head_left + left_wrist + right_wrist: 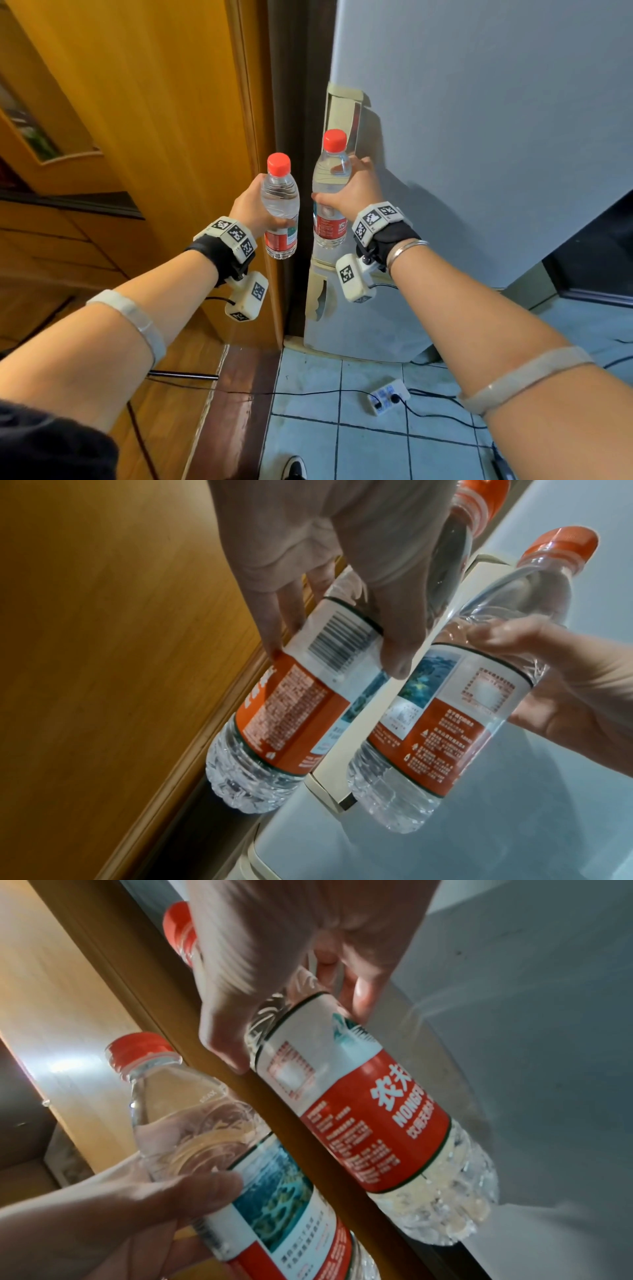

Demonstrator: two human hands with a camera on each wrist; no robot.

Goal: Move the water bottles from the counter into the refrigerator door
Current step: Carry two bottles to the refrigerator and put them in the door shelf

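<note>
I hold two clear water bottles with red caps and red-and-white labels, upright and side by side in front of a closed grey refrigerator door [479, 144]. My left hand [255, 205] grips the left bottle [280, 212] [294, 712] [219, 1153] round its middle. My right hand [349, 192] grips the right bottle [330, 192] [455, 702] [359, 1110] a little higher, its fingertips close to the door's cream handle [344, 116]. A lower cream handle [320, 291] sits just under the right bottle.
An orange wooden door [154, 120] stands at the left, with a dark gap [294, 85] between it and the refrigerator. A white power strip [388, 395] and black cables lie on the tiled floor below. My shoe tip [294, 467] shows at the bottom.
</note>
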